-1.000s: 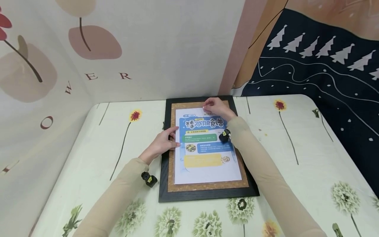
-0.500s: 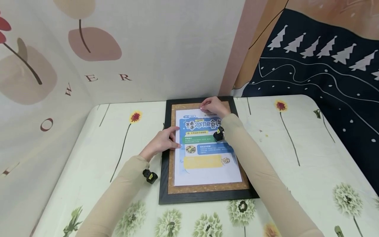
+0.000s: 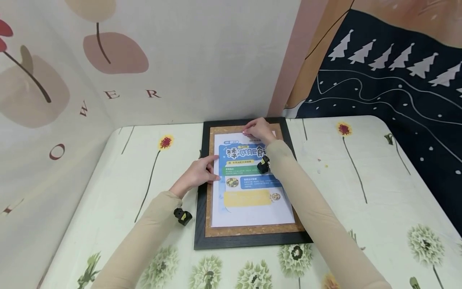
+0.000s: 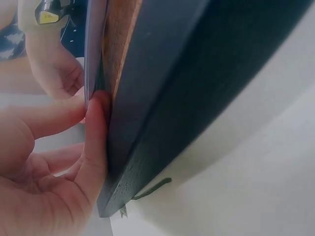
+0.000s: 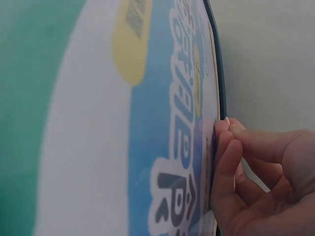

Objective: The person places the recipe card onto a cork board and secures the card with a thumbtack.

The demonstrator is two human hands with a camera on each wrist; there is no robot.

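Note:
A printed sheet [image 3: 252, 214] with a blue heading and coloured boxes lies over a cork board [image 3: 252, 229] in a black frame [image 3: 249, 241]. My left hand [image 3: 196, 173] pinches the sheet's left edge; in the left wrist view, thumb and finger of this hand [image 4: 59, 162] meet on either side of the edge. At the top of the sheet is my right hand [image 3: 260, 129], its fingertips held together. In the right wrist view, this hand [image 5: 261, 177] pinches a small white thing [image 5: 227, 122] right by the sheet's top edge; the fingers hide most of it.
The framed board lies on a table with a flower-print cloth [image 3: 151, 249], its far end close to a pale curtain [image 3: 216, 72]. A dark cloth with white trees [image 3: 379, 92] hangs at the right. Black wrist cameras [image 3: 182, 216] sit on both sleeves.
My right hand has shifted slightly left along the top of the sheet, its forearm swinging left too. The left hand keeps its place at the sheet's left edge.

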